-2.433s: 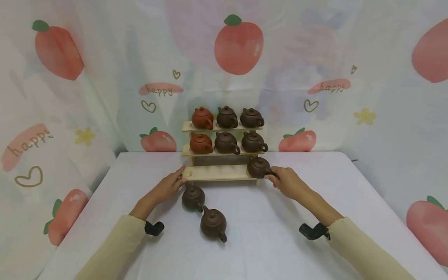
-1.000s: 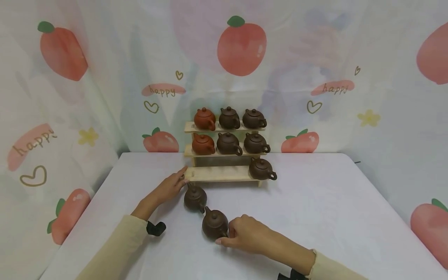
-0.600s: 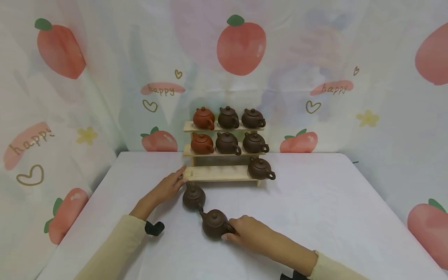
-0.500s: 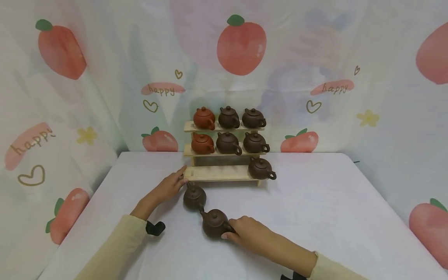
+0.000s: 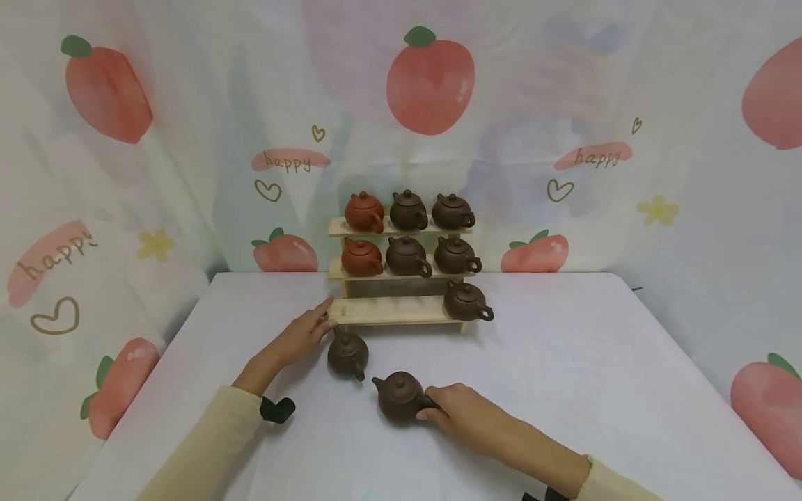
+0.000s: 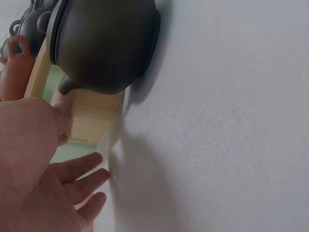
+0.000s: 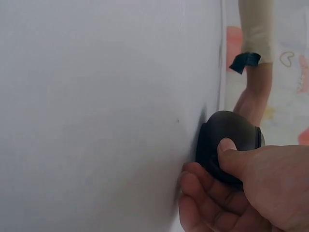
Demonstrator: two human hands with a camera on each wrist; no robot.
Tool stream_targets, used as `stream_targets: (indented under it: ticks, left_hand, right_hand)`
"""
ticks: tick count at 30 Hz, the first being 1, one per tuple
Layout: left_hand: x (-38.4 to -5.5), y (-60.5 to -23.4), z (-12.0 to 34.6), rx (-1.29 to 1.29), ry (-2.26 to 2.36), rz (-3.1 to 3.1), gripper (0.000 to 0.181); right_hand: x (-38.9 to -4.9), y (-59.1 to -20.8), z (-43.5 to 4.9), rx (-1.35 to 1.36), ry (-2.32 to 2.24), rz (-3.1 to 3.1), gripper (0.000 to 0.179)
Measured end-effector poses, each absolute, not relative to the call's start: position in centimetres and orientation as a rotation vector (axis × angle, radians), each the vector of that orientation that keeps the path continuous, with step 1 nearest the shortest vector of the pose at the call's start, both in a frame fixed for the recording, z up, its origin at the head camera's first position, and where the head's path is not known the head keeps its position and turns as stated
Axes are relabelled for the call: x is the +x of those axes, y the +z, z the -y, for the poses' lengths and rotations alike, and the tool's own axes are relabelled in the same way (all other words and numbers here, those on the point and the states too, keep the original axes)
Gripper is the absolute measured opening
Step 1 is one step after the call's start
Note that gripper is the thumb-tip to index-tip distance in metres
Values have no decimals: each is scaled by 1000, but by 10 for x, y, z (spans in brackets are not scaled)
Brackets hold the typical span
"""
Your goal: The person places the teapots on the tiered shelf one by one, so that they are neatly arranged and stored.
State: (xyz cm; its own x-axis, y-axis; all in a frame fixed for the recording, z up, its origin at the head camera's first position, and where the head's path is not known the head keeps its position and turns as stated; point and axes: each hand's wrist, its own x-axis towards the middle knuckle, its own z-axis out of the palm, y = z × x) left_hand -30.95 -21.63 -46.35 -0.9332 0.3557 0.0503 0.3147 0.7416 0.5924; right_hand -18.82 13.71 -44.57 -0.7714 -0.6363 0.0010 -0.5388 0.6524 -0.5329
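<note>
In the head view, my right hand pinches the handle of a dark brown teapot low over the white table, its spout toward the left. The right wrist view shows my thumb against this teapot. My left hand holds the left end of the bottom shelf of a wooden display rack, thumb at the front and a finger farther back. Its other fingers stick out loosely in the left wrist view. Just below that hand, a second dark teapot stands on the table.
A dark teapot stands at the bottom shelf's right end. The upper two shelves carry reddish teapots on the left and dark teapots beside them. Patterned cloth hangs behind the white table.
My right hand has let go of the teapot on the bottom shelf and moved to the front teapot. It has taken the handle, turned the teapot and shifted it right. My left hand stays put.
</note>
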Motion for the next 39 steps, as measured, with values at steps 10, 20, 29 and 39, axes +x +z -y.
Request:
stream_targets:
  ticks: [10, 20, 29, 39]
  left_hand:
    - [-311, -464, 217, 529, 958, -2855, 64]
    - [-311, -464, 217, 515, 963, -2843, 64]
    - [-310, -463, 217, 531, 961, -2847, 65]
    - [-311, -462, 217, 523, 972, -2839, 64]
  right_hand:
    - [-205, -449, -153, -988, -887, -2732, 26]
    - [-239, -428, -149, -961, -970, -2891, 25]
    - [-273, -410, -137, -802, -893, -2996, 24]
    - [-289, -410, -125, -741, -830, -3040, 29]
